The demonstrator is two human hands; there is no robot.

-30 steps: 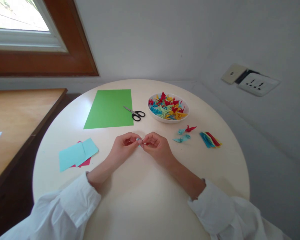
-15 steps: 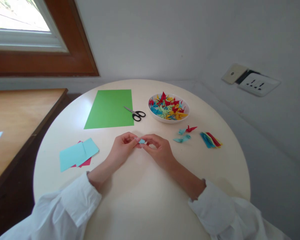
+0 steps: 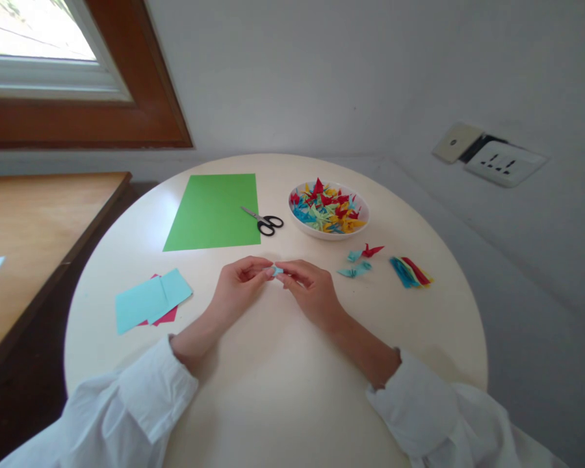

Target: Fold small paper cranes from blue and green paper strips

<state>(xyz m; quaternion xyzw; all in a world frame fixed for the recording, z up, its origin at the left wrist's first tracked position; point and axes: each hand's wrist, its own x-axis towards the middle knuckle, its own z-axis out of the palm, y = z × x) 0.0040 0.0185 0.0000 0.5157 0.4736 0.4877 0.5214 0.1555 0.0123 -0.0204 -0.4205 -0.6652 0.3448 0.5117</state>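
Over the middle of the round table, a small piece of folded light-blue paper [image 3: 277,271] is pinched between both hands, mostly covered by fingertips. My left hand [image 3: 241,281] grips its left side with thumb and forefinger. On the right side, my right hand [image 3: 311,290] pinches it the same way, so the fingertips of the two hands nearly meet. Right of my right hand lie two light-blue paper cranes, one a blue crane [image 3: 355,270], along with a red paper crane [image 3: 372,251].
A white bowl [image 3: 329,236] of colourful paper cranes stands at the back. Black-handled scissors [image 3: 267,223] overlap a green sheet [image 3: 214,211]. Light-blue paper squares [image 3: 141,304] lie over red paper [image 3: 168,317] at left; folded coloured strips [image 3: 410,272] lie at right on the white table [image 3: 283,390].
The folded light-blue paper has shifted slightly up and shows less between the fingertips. My fingers have closed in around it; both forearms stay nearly in place.
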